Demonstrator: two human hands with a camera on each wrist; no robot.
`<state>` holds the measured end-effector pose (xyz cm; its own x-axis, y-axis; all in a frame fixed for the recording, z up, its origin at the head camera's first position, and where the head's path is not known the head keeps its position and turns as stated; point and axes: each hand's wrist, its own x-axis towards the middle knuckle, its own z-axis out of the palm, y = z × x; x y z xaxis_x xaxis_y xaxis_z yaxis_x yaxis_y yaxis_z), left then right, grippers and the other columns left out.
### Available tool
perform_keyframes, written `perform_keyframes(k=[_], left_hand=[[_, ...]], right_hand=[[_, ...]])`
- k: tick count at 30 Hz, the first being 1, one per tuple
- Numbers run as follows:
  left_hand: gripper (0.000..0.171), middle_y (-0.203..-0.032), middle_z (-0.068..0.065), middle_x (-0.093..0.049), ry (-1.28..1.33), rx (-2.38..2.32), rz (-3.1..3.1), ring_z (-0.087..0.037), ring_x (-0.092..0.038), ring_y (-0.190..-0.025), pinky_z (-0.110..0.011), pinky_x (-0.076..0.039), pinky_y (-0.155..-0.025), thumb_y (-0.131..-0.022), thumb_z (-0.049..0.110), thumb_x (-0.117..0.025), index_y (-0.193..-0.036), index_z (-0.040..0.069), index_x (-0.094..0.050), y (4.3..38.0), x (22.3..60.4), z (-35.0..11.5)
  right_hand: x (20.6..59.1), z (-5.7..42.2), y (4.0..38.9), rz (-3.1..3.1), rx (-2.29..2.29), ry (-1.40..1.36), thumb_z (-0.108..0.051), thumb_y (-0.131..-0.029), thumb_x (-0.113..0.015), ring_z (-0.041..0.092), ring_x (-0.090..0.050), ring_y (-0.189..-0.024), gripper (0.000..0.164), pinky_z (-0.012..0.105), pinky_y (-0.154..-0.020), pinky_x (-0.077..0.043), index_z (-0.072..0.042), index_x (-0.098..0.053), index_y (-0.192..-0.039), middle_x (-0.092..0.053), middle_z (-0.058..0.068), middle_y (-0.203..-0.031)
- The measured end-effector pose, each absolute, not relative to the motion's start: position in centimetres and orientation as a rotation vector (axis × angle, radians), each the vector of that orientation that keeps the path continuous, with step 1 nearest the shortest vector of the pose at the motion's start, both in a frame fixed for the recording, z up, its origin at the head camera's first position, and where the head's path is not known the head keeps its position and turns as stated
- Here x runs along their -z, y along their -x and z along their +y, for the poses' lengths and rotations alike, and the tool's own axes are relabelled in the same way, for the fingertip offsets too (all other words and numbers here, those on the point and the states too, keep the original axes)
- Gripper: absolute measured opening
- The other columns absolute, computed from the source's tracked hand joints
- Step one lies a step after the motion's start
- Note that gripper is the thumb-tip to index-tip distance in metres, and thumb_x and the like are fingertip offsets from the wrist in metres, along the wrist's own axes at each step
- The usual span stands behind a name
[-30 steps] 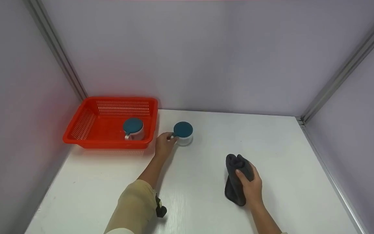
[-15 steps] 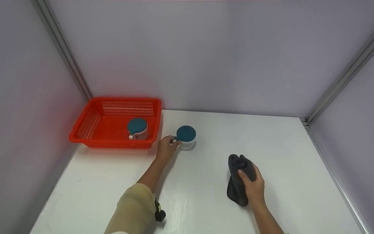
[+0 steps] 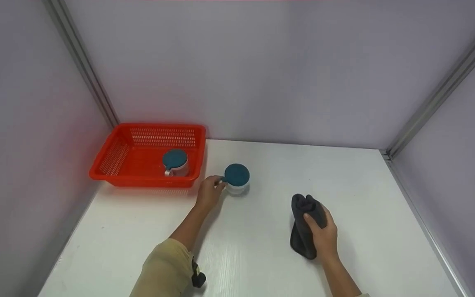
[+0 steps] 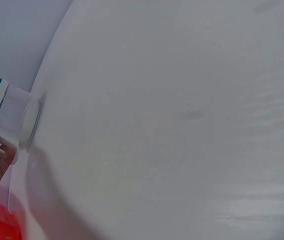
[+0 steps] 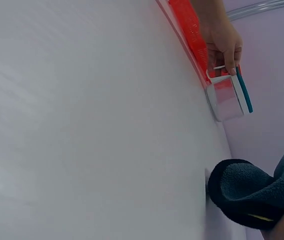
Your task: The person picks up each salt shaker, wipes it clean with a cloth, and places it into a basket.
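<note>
A clear jar with a blue-green lid and a side handle (image 3: 236, 176) stands upright on the white table in the head view. My left hand (image 3: 209, 192) pinches its handle from the left. In the left wrist view the same jar (image 4: 16, 111) appears at the left edge with fingers around the handle. My right hand (image 3: 324, 238) grips a folded dark grey cloth (image 3: 302, 237), thumb on the near side. The cloth (image 5: 247, 187) also shows in the right wrist view, a dark border along its edge, apart from the jar.
A red plastic basket (image 3: 146, 181) with slotted walls stands at the back left. Inside it, on the right, sits a second lidded jar (image 3: 175, 159). White table (image 3: 262, 264) surface lies between the hands. Pale panels (image 3: 254, 70) enclose the back and sides.
My left hand has drawn the jar slightly toward me. The head view has shifted a little. My right hand keeps its hold on the cloth, nearly still.
</note>
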<state>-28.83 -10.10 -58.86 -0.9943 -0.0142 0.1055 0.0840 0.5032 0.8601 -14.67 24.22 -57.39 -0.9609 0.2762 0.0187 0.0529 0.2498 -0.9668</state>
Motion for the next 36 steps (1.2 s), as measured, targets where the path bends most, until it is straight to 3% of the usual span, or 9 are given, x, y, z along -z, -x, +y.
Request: perform_keyframes(k=[12,26,36], left_hand=[[0.027,-0.117,-0.001,-0.069,0.117,1.585,-2.658,-0.019,-0.063,-0.108,-0.036,-0.054,-0.095,-0.094,0.019,-0.068,-0.120,0.013,-0.068,26.1,58.3,-10.8],[0.015,-0.095,0.002,-0.068,0.206,1.737,-2.504,-0.018,-0.064,-0.085,-0.030,-0.057,-0.078,-0.095,0.019,-0.067,-0.109,0.016,-0.069,22.8,56.0,-10.5],[0.013,-0.090,0.004,-0.066,0.305,1.758,-2.463,-0.018,-0.060,-0.084,-0.027,-0.055,-0.071,-0.093,0.021,-0.069,-0.107,0.019,-0.070,21.1,54.9,-8.8]], right_hand=[[57.4,24.1,14.7,-2.334,-1.778,0.297,-0.045,-0.091,-0.068,0.026,-0.038,-0.141,0.070,0.048,-0.117,-0.026,-0.017,-0.040,-0.148,-0.044,0.007,-0.151],[56.9,23.9,14.7,-2.318,-1.794,0.289,-0.045,-0.090,-0.069,0.026,-0.039,-0.141,0.071,0.045,-0.117,-0.028,-0.017,-0.040,-0.148,-0.044,0.006,-0.150],[55.9,22.3,15.2,-2.275,-1.828,0.242,-0.043,-0.090,-0.070,0.024,-0.040,-0.139,0.067,0.045,-0.116,-0.029,-0.019,-0.042,-0.146,-0.046,0.005,-0.149]])
